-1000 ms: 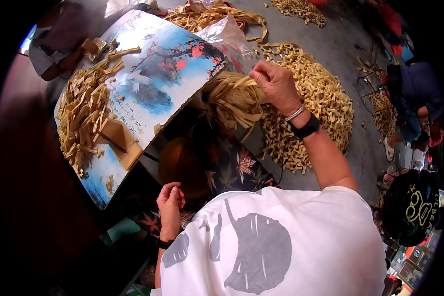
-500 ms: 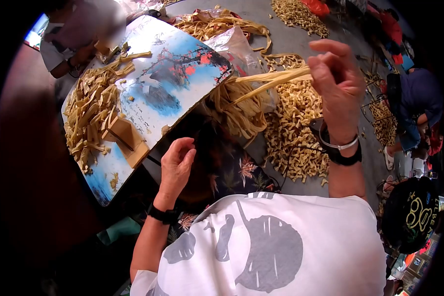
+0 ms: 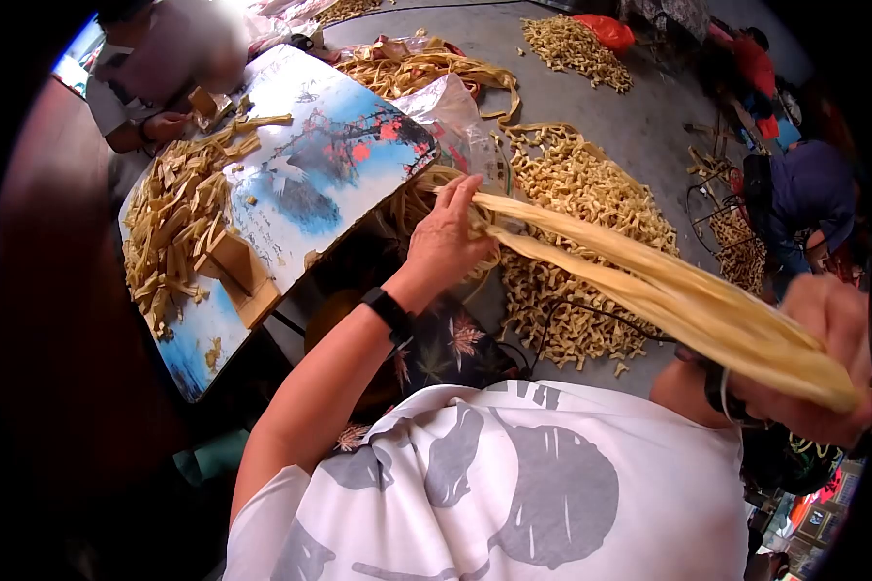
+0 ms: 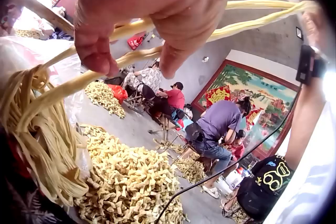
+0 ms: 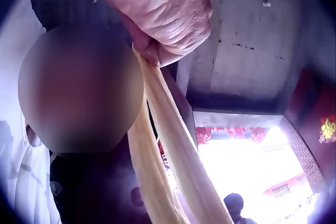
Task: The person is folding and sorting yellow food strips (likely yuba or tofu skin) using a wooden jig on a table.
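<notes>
Between my hands stretches a looped bundle of long, soft, pale-yellow strips [image 3: 639, 266]. My right hand [image 3: 828, 349] grips its folded end at the far right of the head view; in the right wrist view the strips [image 5: 178, 145] hang from the curled fingers. Near the table corner, my left hand [image 3: 444, 237] has its fingers and thumb curled round the strips. The left wrist view shows the strips [image 4: 58, 98] running from under that hand back to a heap of similar strips [image 4: 39, 134].
A painted table [image 3: 358, 126] bears cut yellow pieces [image 3: 170, 232] and an angled wooden block [image 3: 237, 276]. On the floor lie a large pile of small knotted pieces [image 3: 591, 194] and more strips [image 3: 407, 73]. Other people sit around; a black cable [image 4: 236, 155] crosses nearby.
My right hand has pulled the strips from the heap far out to the right. My left hand has risen from the lap and taken hold of them near the table corner.
</notes>
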`<act>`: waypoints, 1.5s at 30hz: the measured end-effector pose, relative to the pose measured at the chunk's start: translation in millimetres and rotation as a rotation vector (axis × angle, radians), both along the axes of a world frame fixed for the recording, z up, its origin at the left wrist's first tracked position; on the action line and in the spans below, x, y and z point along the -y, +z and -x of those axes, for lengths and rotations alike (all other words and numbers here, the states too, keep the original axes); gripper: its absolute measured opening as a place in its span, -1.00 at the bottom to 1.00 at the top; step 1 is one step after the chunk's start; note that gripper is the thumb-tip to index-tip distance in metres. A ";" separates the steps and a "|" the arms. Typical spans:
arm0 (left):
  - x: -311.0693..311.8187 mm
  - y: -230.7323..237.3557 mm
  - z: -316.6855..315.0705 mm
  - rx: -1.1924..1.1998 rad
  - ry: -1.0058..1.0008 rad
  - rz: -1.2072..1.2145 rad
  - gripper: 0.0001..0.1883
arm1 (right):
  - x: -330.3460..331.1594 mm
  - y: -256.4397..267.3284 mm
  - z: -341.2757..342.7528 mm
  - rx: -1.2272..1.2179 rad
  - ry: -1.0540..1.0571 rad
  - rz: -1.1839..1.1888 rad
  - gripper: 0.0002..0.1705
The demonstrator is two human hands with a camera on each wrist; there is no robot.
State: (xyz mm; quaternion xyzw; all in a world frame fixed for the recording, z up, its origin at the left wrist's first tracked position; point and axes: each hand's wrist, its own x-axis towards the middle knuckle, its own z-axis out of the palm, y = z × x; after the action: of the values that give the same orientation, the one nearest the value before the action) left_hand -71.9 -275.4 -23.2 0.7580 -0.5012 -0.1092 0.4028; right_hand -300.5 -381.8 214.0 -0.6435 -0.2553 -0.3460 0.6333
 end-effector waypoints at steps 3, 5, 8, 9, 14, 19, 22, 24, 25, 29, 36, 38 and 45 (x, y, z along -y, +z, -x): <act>6.0 -18.6 -0.7 -0.033 -0.008 -0.054 -0.61 | 11.2 10.6 29.6 0.072 0.101 -0.134 -0.85; 0.0 -33.8 -8.8 -0.013 -0.023 -0.156 -0.72 | 19.8 16.1 45.7 0.130 0.150 -0.234 -0.84; -19.2 -21.5 0.6 -0.111 0.000 0.018 -0.85 | 30.9 16.1 57.6 0.193 0.178 -0.356 -0.84; -27.2 -10.8 3.8 -0.231 0.018 0.044 -0.86 | 35.1 13.8 58.0 0.207 0.181 -0.399 -0.83; -92.7 78.4 8.1 -0.410 0.014 0.432 -0.78 | 45.3 -24.1 18.7 0.099 -0.021 -0.352 -0.76; -174.0 159.9 11.1 -0.369 0.090 0.927 -0.60 | 44.0 -36.7 -14.4 0.082 -0.135 -0.466 -0.58; -221.1 197.9 11.1 -0.699 -0.174 1.001 -0.54 | 29.7 -17.5 -46.1 0.131 0.034 -0.332 -0.58; -244.1 206.5 12.0 -0.652 -0.149 1.036 -0.52 | 17.8 -6.8 -58.6 0.164 0.070 -0.316 -0.59; -253.6 212.4 15.6 -0.594 -0.116 1.010 -0.53 | 13.9 -1.2 -63.2 0.181 0.079 -0.302 -0.59; -274.3 225.5 26.0 -0.590 -0.098 1.100 -0.50 | -5.1 25.2 -83.1 0.224 0.135 -0.268 -0.61; -302.4 218.3 31.7 -0.703 -0.217 1.125 -0.50 | -53.4 53.5 -124.1 0.168 0.281 -0.218 -0.63; -313.5 206.6 27.2 -0.672 -0.262 1.074 -0.47 | -73.7 48.8 -138.7 0.125 0.331 -0.213 -0.63; -307.4 186.2 21.7 -0.753 -0.128 0.868 -0.18 | -158.1 9.1 -191.8 -0.043 0.570 -0.121 -0.65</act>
State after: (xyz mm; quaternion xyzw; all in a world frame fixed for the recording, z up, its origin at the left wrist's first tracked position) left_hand -93.5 32.0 163.0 0.4003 -0.3671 -0.1802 0.8201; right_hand -108.7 -223.7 223.1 -0.5140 -0.3911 -0.1549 0.7476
